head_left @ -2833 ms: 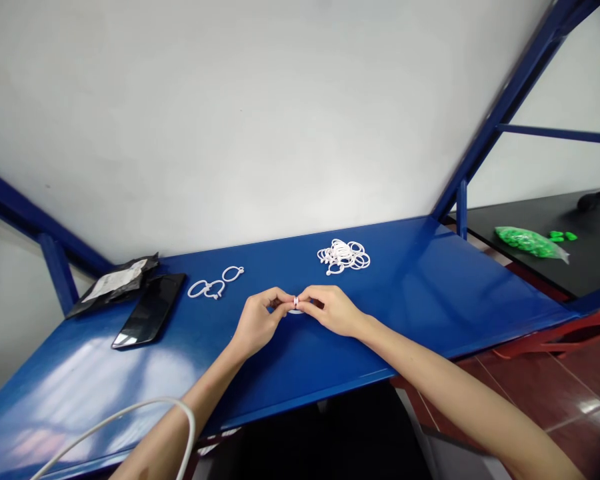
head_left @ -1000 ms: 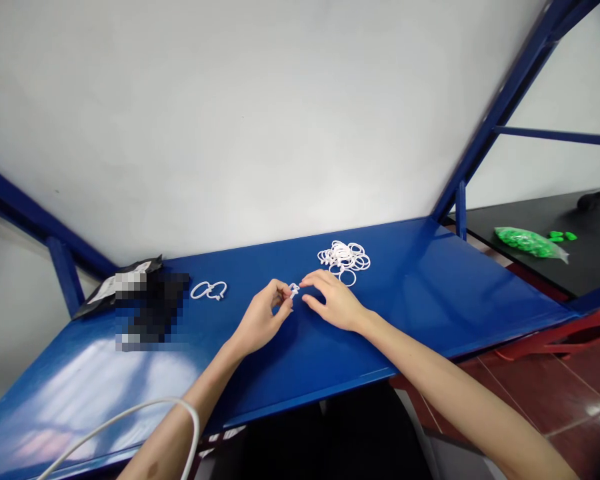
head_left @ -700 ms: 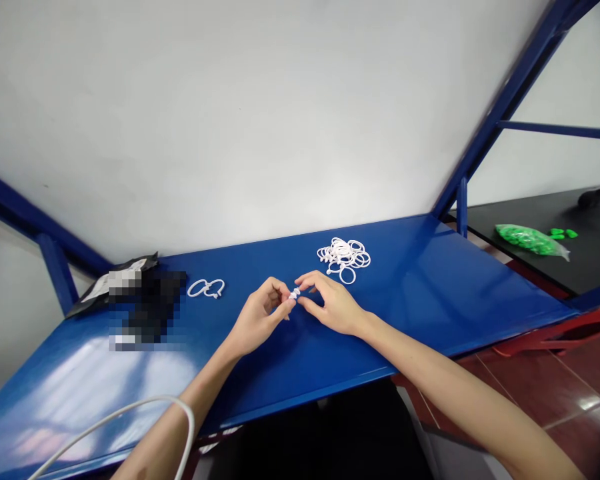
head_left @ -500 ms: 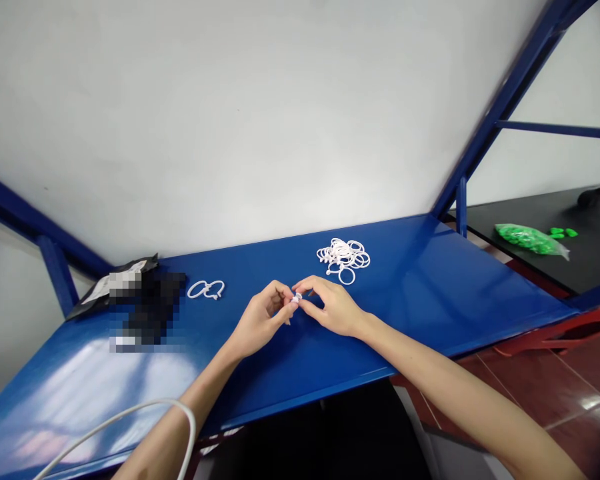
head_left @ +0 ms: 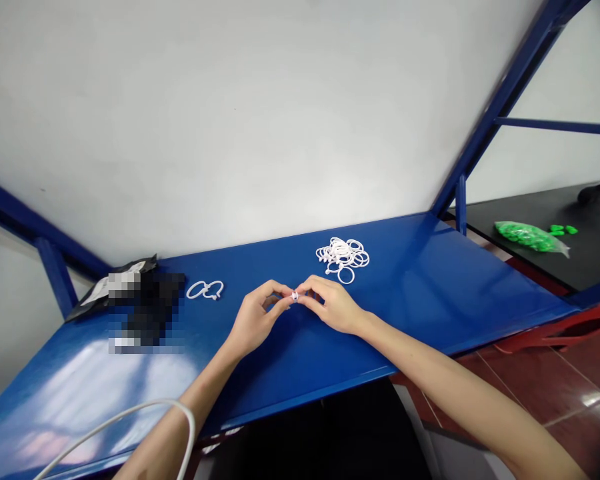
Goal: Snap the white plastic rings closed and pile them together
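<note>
Between the fingertips of both hands, above the blue table [head_left: 305, 360], is a small white plastic piece [head_left: 295, 297]. My left hand [head_left: 256, 317] pinches it from the left with thumb and forefinger. From the right, my right hand [head_left: 334, 307] pinches it in the same way. The fingers cover much of it, so its full shape is hidden. Beyond my right hand lies a pile of white plastic rings [head_left: 343, 253] with small ball ends. Two more white rings [head_left: 206, 289], touching each other, rest left of my left hand.
A black plastic package [head_left: 147, 265] with a white label lies at the table's left, partly blurred out. A white cable [head_left: 130, 407] loops over my left forearm. Blue frame bars [head_left: 500, 107] rise at both sides. Right, a black table [head_left: 510, 203] bears a bag of green pieces [head_left: 530, 238].
My fingertips have closed more evenly on the white piece, and it has turned a little between them. My left fingers have straightened slightly. The rings on the table lie as before.
</note>
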A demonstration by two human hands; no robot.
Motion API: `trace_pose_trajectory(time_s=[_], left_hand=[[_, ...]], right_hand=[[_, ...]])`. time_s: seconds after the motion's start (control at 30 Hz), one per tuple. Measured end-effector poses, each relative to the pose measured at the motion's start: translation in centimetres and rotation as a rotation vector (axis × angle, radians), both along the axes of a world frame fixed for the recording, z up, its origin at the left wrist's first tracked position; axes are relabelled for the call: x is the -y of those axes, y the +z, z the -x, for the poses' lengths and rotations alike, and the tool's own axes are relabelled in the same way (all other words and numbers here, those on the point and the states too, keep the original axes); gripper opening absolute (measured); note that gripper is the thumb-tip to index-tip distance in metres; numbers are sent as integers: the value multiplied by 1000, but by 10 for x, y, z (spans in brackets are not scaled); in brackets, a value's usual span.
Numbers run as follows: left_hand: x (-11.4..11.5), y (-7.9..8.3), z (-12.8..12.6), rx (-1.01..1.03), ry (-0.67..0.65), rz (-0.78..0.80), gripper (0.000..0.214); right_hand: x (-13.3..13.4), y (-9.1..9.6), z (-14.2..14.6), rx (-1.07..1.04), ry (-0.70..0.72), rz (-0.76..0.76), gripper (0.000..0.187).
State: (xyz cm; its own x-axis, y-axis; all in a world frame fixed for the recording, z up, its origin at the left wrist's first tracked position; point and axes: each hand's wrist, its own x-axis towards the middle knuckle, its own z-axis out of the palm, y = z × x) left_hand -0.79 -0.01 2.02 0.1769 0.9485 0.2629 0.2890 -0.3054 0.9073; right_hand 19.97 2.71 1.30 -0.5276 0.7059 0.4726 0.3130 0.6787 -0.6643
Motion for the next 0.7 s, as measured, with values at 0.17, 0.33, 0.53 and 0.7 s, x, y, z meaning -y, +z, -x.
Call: trace_pose_trajectory(time_s=[0.17,0.33,0.53,0.7], left_hand=[[-1,-7,2,-181,46,-210,11],[2,-15,-1,-279,68,-356,15],[3,-26,0,-382,49,-486,22],[0,-35,6,-429,-32,-570,25]], right_hand=[[1,-2,1,39,7,-11,13],[3,-7,2,117,12,-45,15],[5,-9,1,237,24,-129,18],[3,-13,-1,329,54,-245,19]])
